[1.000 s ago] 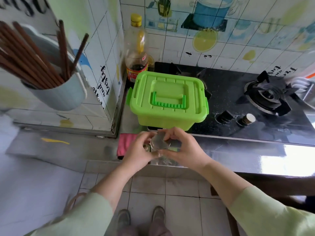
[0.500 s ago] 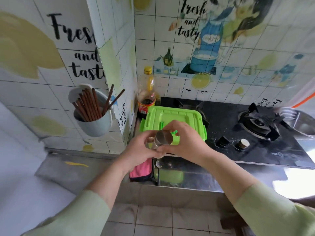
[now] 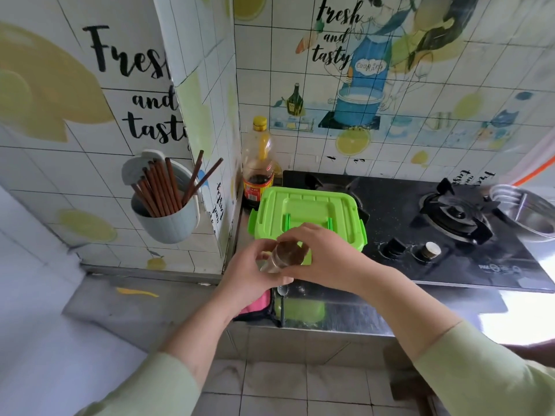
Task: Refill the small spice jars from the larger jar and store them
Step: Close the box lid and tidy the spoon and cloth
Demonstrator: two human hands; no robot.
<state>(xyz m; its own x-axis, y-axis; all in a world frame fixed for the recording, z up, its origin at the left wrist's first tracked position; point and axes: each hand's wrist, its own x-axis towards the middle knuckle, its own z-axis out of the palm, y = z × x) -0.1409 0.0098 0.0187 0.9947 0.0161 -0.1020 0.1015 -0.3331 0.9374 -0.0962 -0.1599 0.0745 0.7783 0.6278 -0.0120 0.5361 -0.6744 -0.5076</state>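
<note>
A small glass spice jar (image 3: 283, 257) with a metal cap is held up in front of me, tilted. My left hand (image 3: 255, 277) grips its glass body from the left and below. My right hand (image 3: 322, 259) is closed around its capped top from the right. Behind the hands a lime-green plastic box (image 3: 303, 210) with a closed lid and a handle sits on the left of the black stove. No larger spice jar is in view. A small spoon (image 3: 282, 291) lies on the steel counter just under the hands.
A soy sauce bottle (image 3: 258, 166) stands in the corner behind the box. A wall cup of chopsticks (image 3: 168, 202) hangs at the left. A pink cloth (image 3: 255, 306) lies at the counter edge. The burner (image 3: 455, 213), two knobs and a steel bowl (image 3: 528, 213) are to the right.
My head has tipped up, so more wall shows and the floor has dropped away. Both hands have lifted the jar higher, in front of the green box, still gripping it.
</note>
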